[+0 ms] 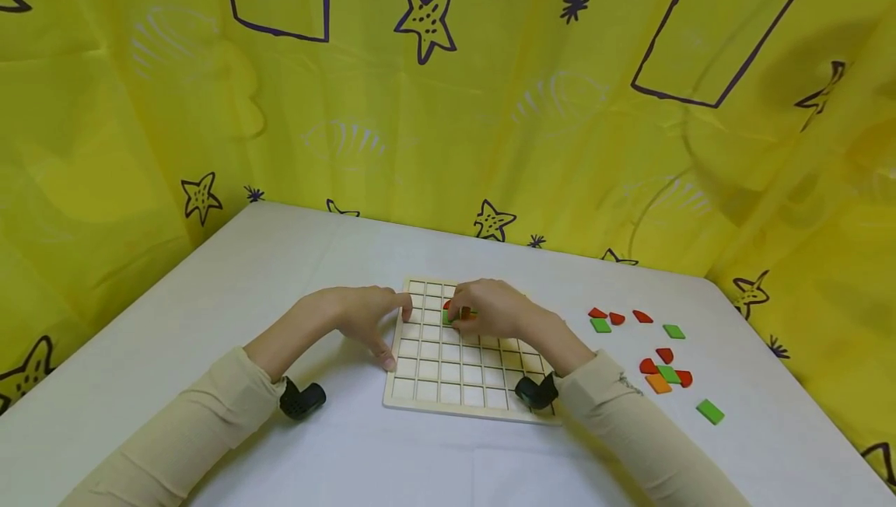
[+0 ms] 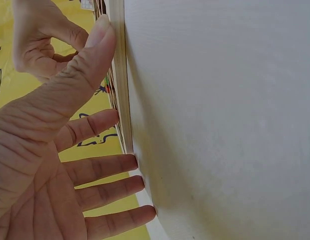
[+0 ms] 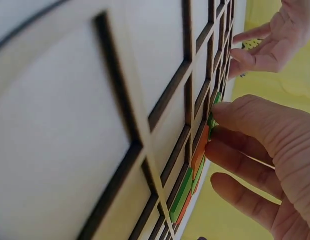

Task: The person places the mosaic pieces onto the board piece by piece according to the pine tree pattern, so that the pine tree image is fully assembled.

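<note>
A pale wooden grid board (image 1: 451,394) lies on the table, its square cells edged by thin strips. At its left edge is my left hand (image 1: 362,322), its thumb and fingers extended, touching the rim. My right hand (image 1: 493,309) is over the upper middle cells, pinching a small green tile (image 3: 217,98) between thumb and index finger at the board. An orange tile (image 3: 199,150) and another green tile (image 3: 182,194) sit in cells close by. A red rounded piece (image 1: 446,305) shows beside the right fingertips. The right hand partly hides these pieces.
Right of the board lie loose red pieces (image 1: 642,316), green tiles (image 1: 710,411) and an orange tile (image 1: 658,383) on the white table (image 1: 336,452). A yellow patterned curtain (image 1: 420,141) stands behind the table and along its sides.
</note>
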Action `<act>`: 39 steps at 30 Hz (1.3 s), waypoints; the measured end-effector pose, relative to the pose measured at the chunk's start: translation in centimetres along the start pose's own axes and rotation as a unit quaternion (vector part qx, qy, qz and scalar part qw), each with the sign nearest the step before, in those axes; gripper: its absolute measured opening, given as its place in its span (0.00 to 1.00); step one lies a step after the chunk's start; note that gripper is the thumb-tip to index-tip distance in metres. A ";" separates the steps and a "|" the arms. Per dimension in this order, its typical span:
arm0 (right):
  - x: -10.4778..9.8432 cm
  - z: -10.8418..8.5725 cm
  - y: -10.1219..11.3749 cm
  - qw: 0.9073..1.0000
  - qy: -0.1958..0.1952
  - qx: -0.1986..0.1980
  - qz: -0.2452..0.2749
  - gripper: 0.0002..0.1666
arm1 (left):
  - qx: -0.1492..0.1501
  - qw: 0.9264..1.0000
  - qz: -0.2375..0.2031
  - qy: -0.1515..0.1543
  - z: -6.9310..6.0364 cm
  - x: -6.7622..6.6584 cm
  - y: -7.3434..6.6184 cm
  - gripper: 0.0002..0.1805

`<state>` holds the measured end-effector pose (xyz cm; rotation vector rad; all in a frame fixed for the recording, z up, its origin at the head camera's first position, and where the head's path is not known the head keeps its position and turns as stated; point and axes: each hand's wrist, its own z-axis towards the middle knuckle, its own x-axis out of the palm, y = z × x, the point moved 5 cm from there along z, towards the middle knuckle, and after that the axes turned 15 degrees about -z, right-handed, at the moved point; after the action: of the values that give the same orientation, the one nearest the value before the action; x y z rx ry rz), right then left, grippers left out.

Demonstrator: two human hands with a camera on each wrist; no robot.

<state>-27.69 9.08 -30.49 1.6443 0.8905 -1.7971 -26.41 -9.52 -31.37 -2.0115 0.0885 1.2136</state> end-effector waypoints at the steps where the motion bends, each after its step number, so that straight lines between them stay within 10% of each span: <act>1: 0.0 -0.1 0.1 1.000 0.000 -0.001 0.002 0.03 | 0.000 1.000 -0.001 0.000 0.0 0.0 0.0 0.33; 39: -1.4 -10.2 -5.7 0.989 -0.057 0.123 0.057 0.06 | 0.001 1.000 0.003 -0.001 0.2 0.0 0.1 0.33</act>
<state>-25.39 20.47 -28.89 1.6828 0.5292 -1.9607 -26.59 -9.47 -31.48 -2.0092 0.0949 1.2183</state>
